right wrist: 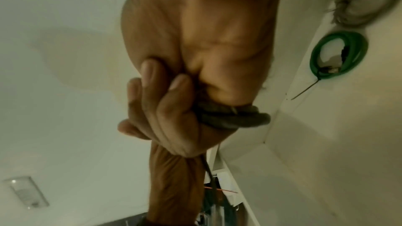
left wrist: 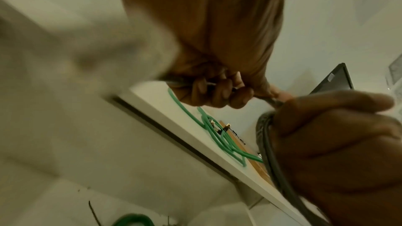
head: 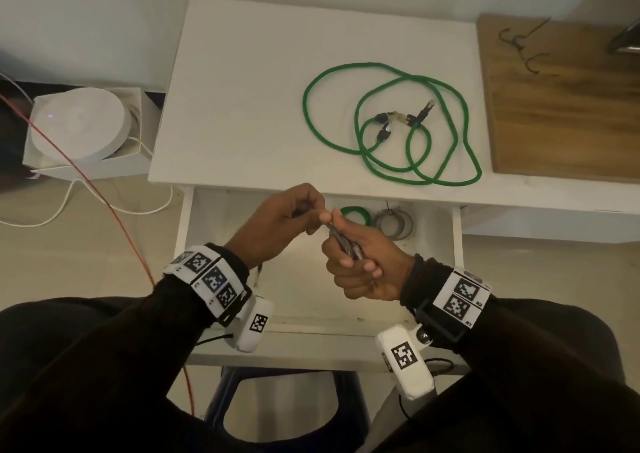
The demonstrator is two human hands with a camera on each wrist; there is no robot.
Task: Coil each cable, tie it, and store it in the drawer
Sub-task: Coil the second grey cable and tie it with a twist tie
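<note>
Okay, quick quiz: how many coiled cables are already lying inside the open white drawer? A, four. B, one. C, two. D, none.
C: in the open white drawer lie two finished coils, a coiled green cable and a coiled grey cable beside it, while the right hand grips a third dark cable bundle above the drawer.

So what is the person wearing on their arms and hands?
The hands are bare, left hand and right hand. Both arms wear dark long sleeves. Each wrist carries a white band printed with black square code markers, and a white camera pod with its own marker and a thin black cable.
</note>
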